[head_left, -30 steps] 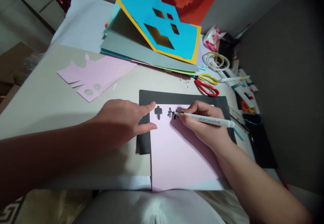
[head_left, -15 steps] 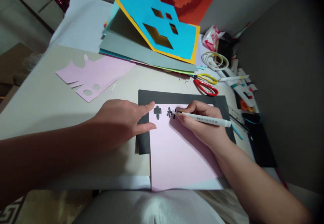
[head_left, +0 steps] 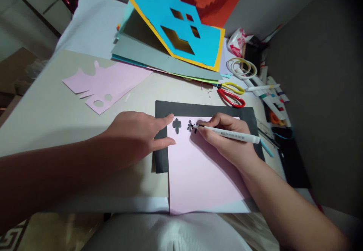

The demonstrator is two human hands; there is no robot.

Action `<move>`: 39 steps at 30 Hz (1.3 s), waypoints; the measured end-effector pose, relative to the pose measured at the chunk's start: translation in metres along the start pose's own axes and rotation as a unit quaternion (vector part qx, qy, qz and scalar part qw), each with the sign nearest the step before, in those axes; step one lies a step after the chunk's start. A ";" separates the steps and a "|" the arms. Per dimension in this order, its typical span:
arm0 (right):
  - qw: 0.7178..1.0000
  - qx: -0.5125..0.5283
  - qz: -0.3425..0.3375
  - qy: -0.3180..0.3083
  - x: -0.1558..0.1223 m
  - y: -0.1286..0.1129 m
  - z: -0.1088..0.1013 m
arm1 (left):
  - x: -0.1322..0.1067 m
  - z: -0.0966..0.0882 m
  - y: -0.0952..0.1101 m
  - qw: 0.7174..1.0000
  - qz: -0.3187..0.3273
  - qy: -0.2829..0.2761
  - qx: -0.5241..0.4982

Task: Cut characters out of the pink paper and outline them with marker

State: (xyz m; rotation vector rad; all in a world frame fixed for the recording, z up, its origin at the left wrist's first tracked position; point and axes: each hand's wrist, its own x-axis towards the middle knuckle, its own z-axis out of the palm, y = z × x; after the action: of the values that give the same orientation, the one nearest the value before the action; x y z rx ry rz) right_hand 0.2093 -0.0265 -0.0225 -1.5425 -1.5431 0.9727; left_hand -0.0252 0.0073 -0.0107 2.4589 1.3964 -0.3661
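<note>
A white marker [head_left: 232, 134] is pinched in my right hand [head_left: 227, 137], its tip at a small flower-shaped dark mark [head_left: 190, 126] near the top of a pink paper sheet [head_left: 198, 179]. Left of that mark is another dark shape [head_left: 177, 125] with rounded lobes. My left hand [head_left: 141, 132] presses on the sheet's upper left edge, thumb and index finger stretched apart. Beneath the pink sheet lies a black sheet [head_left: 198, 108], showing along the top and left. My right fingers partly hide a further dark mark.
A cut pink paper piece [head_left: 104, 81] lies at the left. Behind stand a blue and yellow cut-out card [head_left: 153, 5] and grey paper [head_left: 141, 58]. Red and yellow scissors [head_left: 231, 98], tape rolls [head_left: 242, 68] and several markers [head_left: 266, 92] sit at the right near the wall.
Almost nothing differs. Both hands, the marker and the pink sheet keep their places; the whole view has shifted very slightly.
</note>
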 end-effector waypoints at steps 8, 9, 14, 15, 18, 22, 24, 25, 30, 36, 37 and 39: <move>1.000 0.009 0.008 -0.002 -0.001 -0.002 0.001 | -0.002 -0.007 0.001 1.000 -0.006 -0.020 -0.001; 1.000 0.014 0.011 -0.002 -0.001 -0.002 0.001 | -0.002 -0.007 0.001 1.000 -0.005 -0.024 0.001; 1.000 0.026 0.014 -0.003 -0.002 -0.003 0.002 | -0.001 -0.008 0.004 0.999 -0.020 -0.041 -0.009; 1.000 0.026 0.014 -0.003 -0.002 -0.003 0.002 | 0.000 -0.007 0.004 0.999 -0.022 -0.036 -0.011; 0.999 0.032 0.021 -0.002 -0.001 -0.001 0.001 | 0.000 -0.004 0.002 1.000 -0.016 -0.019 -0.004; 0.999 0.028 0.018 0.008 0.000 -0.001 0.001 | -0.001 -0.001 -0.001 1.000 -0.001 -0.006 -0.005; 1.000 0.018 0.010 0.007 0.000 -0.001 0.001 | -0.001 -0.001 -0.001 1.000 -0.001 -0.001 -0.012; 1.000 0.014 0.008 0.004 0.000 -0.001 0.001 | -0.001 -0.001 -0.001 1.000 -0.002 0.000 -0.015; 1.000 0.001 0.003 -0.001 -0.001 -0.001 0.000 | 0.000 -0.002 0.001 1.000 -0.014 -0.005 -0.021; 1.000 0.020 0.018 -0.004 -0.001 -0.002 0.001 | -0.001 -0.005 0.001 1.000 -0.012 -0.024 -0.015; 1.000 0.024 0.018 -0.005 -0.001 -0.002 0.001 | -0.001 -0.006 0.001 0.999 -0.013 -0.028 -0.015; 0.999 0.028 0.017 -0.007 -0.001 -0.002 0.001 | -0.001 -0.006 0.001 0.999 -0.013 -0.033 -0.008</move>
State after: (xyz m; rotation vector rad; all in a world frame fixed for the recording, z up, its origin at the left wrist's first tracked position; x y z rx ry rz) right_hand 0.2073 -0.0275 -0.0213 -1.5310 -1.4915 1.0382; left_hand -0.0243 0.0080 -0.0044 2.3956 1.3994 -0.4364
